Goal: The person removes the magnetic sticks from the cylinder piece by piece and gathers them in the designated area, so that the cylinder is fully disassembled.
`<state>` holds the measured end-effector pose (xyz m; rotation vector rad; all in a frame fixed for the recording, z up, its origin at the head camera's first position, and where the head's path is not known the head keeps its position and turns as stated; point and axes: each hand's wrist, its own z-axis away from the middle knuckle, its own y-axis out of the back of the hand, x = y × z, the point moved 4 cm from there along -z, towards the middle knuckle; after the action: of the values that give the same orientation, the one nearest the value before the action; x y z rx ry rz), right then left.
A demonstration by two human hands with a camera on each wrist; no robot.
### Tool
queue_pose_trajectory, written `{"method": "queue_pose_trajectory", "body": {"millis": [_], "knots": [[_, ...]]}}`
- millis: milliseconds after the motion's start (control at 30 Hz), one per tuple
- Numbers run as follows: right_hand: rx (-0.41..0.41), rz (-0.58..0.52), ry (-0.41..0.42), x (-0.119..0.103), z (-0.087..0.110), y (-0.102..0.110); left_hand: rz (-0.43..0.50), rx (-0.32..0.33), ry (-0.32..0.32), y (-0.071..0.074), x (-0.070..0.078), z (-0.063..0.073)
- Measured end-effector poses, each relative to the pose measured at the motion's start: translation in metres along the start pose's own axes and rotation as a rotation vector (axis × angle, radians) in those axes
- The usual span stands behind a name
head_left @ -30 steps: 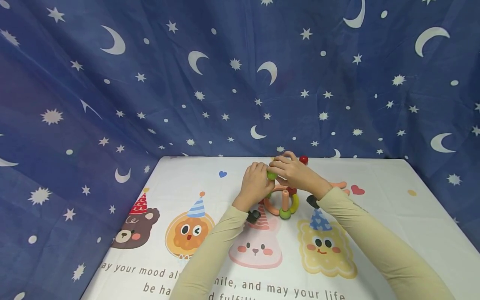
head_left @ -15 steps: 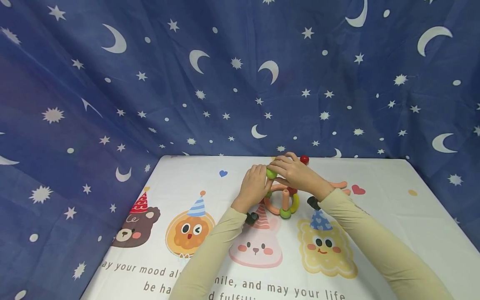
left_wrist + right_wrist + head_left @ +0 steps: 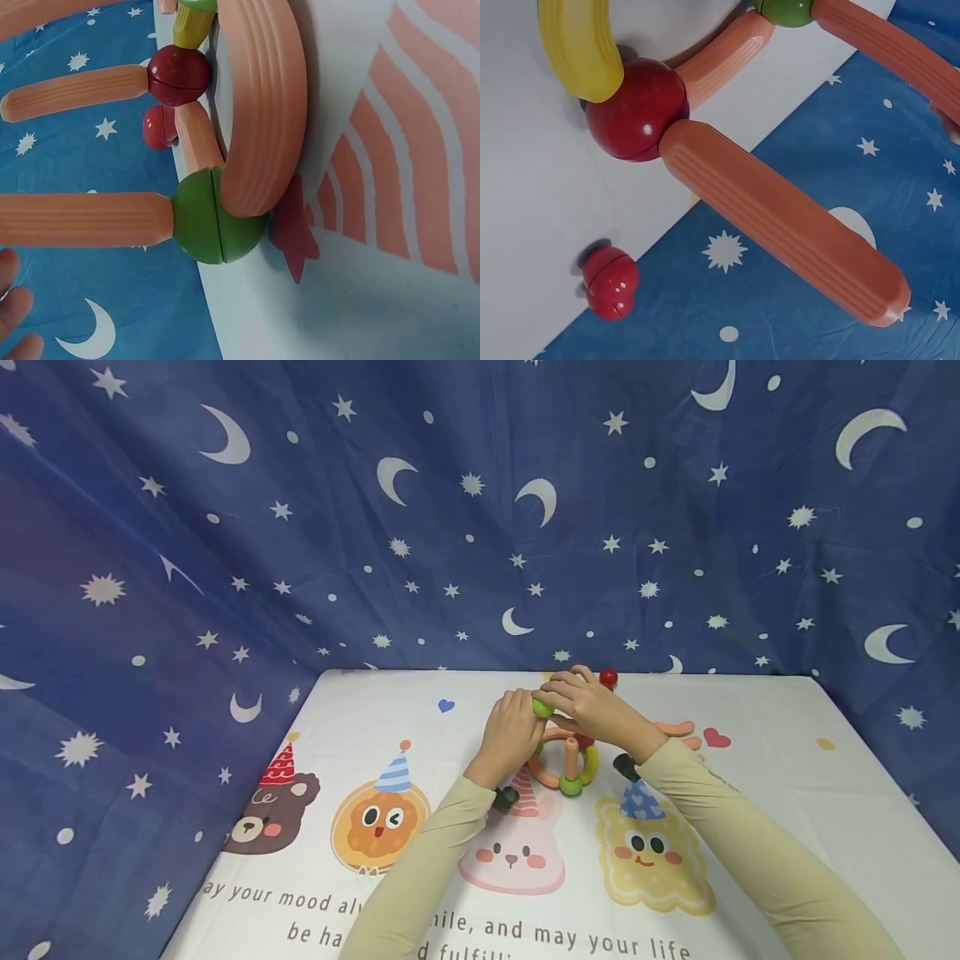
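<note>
Carefully, I'd steady the glossy, hard-looking green ball (image 3: 543, 707) above the ribbed peach-and-yellow ring frame (image 3: 591, 763), pressing evenly so nothing tips. My right hand (image 3: 597, 709) pinches the ball; my left hand (image 3: 505, 735) is beside it, clamped or not I can't tell.

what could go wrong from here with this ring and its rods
Pressure from the right hand on the green ball could tilt the ring or loosen a joint. The upright orange rod on the ring's near side has an unsupported top, so the left hand might knock it when pulling away. The red balls lie near the far edge of the table; a bump might roll them off.
</note>
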<state>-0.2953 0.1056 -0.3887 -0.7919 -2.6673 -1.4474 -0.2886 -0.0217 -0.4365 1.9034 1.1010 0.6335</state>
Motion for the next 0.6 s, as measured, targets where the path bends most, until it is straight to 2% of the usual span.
{"method": "queue_pose_trajectory", "body": {"millis": [267, 600], "knots": [[-0.022, 0.032, 0.004, 0.002, 0.0, 0.0, 0.012, -0.007, 0.023, -0.001, -0.001, 0.0], [-0.009, 0.012, -0.08, 0.01, 0.015, 0.003, 0.039, -0.027, 0.029, 0.0, -0.003, 0.001]]}}
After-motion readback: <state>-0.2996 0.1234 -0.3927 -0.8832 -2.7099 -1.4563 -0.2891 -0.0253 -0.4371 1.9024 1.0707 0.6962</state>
